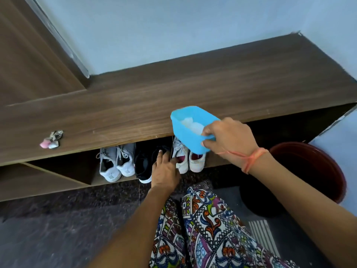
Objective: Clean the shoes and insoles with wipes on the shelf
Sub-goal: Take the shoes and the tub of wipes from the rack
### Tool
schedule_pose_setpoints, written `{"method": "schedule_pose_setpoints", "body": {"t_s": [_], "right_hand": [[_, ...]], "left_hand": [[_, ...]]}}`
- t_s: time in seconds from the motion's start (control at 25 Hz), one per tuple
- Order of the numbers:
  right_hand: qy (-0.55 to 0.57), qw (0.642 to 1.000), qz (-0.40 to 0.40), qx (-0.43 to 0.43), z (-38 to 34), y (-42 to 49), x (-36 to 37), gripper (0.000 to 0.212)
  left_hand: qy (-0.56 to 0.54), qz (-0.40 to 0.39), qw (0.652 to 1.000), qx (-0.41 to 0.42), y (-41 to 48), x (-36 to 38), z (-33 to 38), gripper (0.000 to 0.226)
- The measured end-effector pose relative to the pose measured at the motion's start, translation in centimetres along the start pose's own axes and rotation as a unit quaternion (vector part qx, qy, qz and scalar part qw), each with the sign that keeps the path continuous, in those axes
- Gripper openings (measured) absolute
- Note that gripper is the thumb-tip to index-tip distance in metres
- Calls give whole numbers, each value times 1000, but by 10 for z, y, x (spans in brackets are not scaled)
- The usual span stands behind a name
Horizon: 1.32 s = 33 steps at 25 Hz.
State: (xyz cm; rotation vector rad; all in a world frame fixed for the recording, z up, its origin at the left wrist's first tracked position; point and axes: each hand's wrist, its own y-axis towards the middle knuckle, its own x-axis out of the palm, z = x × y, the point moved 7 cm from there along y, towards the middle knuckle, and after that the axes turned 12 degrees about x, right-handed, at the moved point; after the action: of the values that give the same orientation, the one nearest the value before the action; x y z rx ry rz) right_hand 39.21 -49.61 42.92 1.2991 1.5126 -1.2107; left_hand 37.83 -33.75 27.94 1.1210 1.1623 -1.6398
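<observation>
Above the patterned trousers (208, 229) at bottom centre, the left hand (165, 171), fingers spread and gripping nothing, touches the pink-lined shoes (195, 161) under the shelf (193, 84) at mid-frame — likely to draw one out — while the right hand (231, 138) pinches the blue tub (185, 136) by its rim (wipes (193, 125) inside, kept handy).

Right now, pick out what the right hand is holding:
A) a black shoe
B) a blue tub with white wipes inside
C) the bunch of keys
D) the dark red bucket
B: the right hand grips the near rim of the blue tub above the shelf's front edge, with white wipes showing inside it.
</observation>
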Motion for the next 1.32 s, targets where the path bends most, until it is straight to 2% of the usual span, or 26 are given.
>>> {"method": "schedule_pose_setpoints", "body": {"t_s": [0.16,0.36,0.52,0.6,0.68,0.76,0.92,1.0,1.16,1.32], "right_hand": [[-1,996,82,25,-5,45,-5,31],[-28,992,110,51,-5,97,16,28],[2,986,152,65,-28,107,14,31],[50,983,176,2,-61,97,25,31],[98,973,171,-120,-111,76,55,24],[92,960,149,-219,-159,54,96,20],[-42,959,-76,-269,-213,52,214,29],[-83,951,-135,-264,-231,65,263,31],[-115,948,-199,-222,-262,101,342,38],[-86,945,-252,-190,-290,137,397,69]], "left_hand": [[-5,10,1000,-8,-1,-9,-4,38],[-14,17,1000,-13,-1,-10,-27,38],[-24,24,999,-36,-2,-2,-65,36],[-31,32,997,-61,-4,2,-91,35],[-42,32,994,-96,-7,8,-123,36],[-52,21,990,-132,-10,19,-157,39],[-92,-15,976,-197,-21,52,-215,42],[-111,-43,968,-221,-21,76,-247,47],[-121,-78,962,-230,-2,122,-305,57],[-104,-126,958,-236,25,157,-351,82]]}}
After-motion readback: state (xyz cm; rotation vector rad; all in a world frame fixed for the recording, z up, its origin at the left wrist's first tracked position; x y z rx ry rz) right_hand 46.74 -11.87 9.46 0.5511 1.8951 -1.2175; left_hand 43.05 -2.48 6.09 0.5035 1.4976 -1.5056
